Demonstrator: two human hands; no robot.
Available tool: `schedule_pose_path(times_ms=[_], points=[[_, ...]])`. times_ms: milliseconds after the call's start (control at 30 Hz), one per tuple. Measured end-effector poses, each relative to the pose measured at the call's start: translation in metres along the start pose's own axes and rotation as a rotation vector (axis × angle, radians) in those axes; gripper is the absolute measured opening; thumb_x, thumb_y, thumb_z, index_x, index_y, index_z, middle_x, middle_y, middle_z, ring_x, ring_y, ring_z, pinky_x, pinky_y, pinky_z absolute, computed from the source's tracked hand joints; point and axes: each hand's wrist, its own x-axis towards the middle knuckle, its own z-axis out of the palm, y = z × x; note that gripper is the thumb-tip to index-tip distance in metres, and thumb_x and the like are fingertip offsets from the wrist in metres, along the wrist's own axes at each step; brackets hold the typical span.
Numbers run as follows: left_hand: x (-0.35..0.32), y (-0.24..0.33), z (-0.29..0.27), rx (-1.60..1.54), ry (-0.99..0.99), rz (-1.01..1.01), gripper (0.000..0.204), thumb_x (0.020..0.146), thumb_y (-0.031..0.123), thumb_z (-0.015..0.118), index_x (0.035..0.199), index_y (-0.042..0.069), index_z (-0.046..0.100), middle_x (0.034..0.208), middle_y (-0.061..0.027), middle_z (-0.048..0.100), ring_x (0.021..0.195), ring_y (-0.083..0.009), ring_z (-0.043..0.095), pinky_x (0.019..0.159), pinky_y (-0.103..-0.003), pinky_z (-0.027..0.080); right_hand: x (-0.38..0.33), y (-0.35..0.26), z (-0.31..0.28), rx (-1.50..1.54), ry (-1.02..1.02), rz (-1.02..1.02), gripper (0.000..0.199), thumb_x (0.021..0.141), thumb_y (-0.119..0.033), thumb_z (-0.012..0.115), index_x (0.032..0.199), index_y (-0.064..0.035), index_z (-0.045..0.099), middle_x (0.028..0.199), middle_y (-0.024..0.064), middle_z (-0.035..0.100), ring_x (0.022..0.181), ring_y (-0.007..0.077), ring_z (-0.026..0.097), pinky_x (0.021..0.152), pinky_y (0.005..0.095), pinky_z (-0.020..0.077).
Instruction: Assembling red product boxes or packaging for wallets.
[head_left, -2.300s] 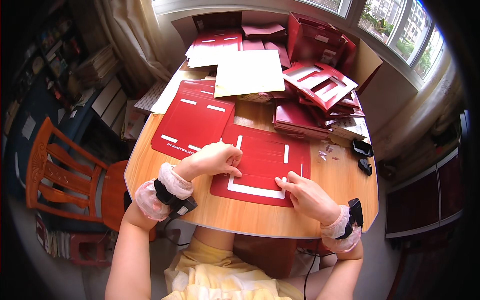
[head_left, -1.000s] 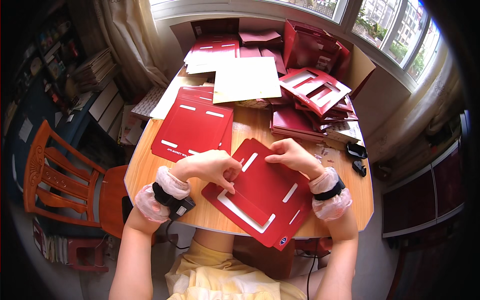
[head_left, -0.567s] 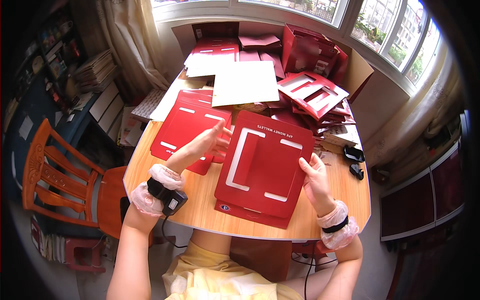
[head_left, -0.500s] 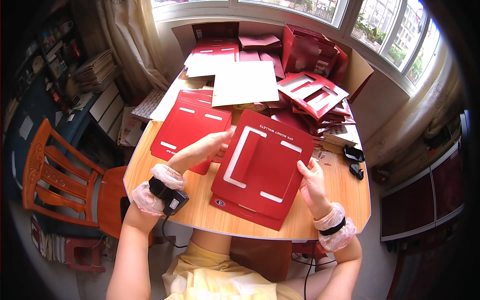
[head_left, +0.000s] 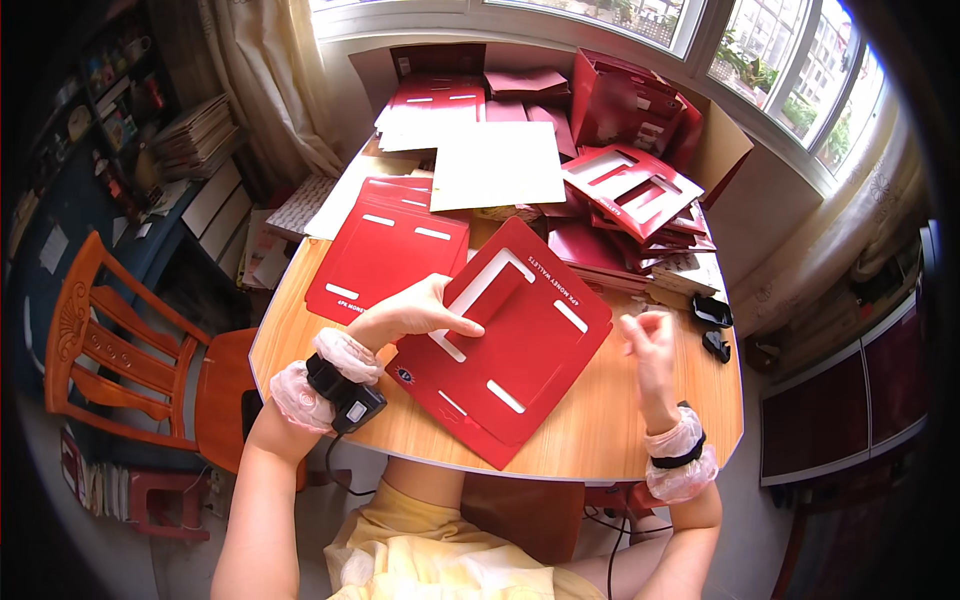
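A flat red cardboard sleeve [head_left: 520,345] with white slots and an L-shaped cutout is tilted above the near part of the table. My left hand [head_left: 425,310] grips its left edge, the thumb lying across the front and the other fingers hidden behind. Just off the sleeve's right edge, my right hand [head_left: 652,345] is raised with its fingers curled in, and nothing shows in it. To the left of the sleeve lies a stack of similar red sleeves [head_left: 385,255], their slots facing up. White sheets [head_left: 500,165] lie beyond that stack.
At the back right of the wooden table [head_left: 700,400] stand a large red box [head_left: 625,105] and a pile of red card frames [head_left: 640,190]. Small black objects [head_left: 712,312] lie near the right edge. A wooden chair [head_left: 130,350] is at the left. Both wrists wear black straps; the left bears a cabled device.
My right hand has let go of the sleeve and moved right. My left thumb now lies over the sleeve's front, and the sleeve has turned and shifted a little left.
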Motion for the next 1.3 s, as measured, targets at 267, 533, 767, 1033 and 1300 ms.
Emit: schedule_pose_path(times_ms=[267,533,767,1033,1300], points=[[0.003,0.004,-0.004,0.064,0.013,0.031,0.056,0.074,0.017,0.093,0.121,-0.004,0.069,0.109,-0.0132,0.076,0.099,-0.0177,0.072,0.094,-0.031,0.056,-0.013,-0.045,0.025,-0.152,-0.415,-0.135,0.034,0.093,-0.008,0.073,0.116,-0.0036,0.048,0.120,0.0126,0.061,0.113,0.0208,0.063,0.093,0.0320,0.0525],[0.007,-0.001,-0.002,0.056,-0.030,0.112,0.059,0.075,0.019,0.093,0.123,-0.004,0.067,0.109,-0.0124,0.076,0.099,-0.0172,0.072,0.093,-0.030,0.056,-0.006,-0.054,0.034,-0.403,-0.584,-0.006,0.043,0.091,-0.019,0.077,0.115,-0.0017,0.046,0.114,0.0135,0.058,0.106,0.0224,0.062,0.086,0.0368,0.0538],[0.001,0.006,0.002,-0.001,-0.016,0.118,0.069,0.074,0.023,0.094,0.128,-0.003,0.063,0.114,-0.0137,0.074,0.102,-0.0183,0.072,0.095,-0.032,0.056,-0.007,-0.041,0.038,-0.543,-0.584,-0.087,0.044,0.088,-0.022,0.083,0.113,-0.0028,0.053,0.107,0.0069,0.059,0.086,0.0110,0.054,0.075,0.0278,0.0486],[0.001,0.007,0.001,0.063,-0.006,0.100,0.068,0.074,0.025,0.094,0.128,-0.003,0.063,0.113,-0.0136,0.074,0.103,-0.0181,0.072,0.094,-0.032,0.057,0.006,-0.039,0.033,-0.306,-0.591,0.065,0.042,0.087,-0.018,0.083,0.110,-0.0035,0.050,0.105,0.0082,0.059,0.099,0.0154,0.059,0.084,0.0308,0.0514],[-0.005,0.019,-0.002,0.032,-0.045,0.022,0.075,0.073,0.026,0.096,0.131,-0.003,0.058,0.114,-0.0143,0.073,0.103,-0.0189,0.072,0.095,-0.033,0.058,-0.003,-0.066,0.035,-0.477,-0.756,-0.115,0.044,0.076,0.004,0.079,0.110,-0.0072,0.054,0.123,0.0075,0.047,0.101,0.0134,0.057,0.077,0.0249,0.0503]])
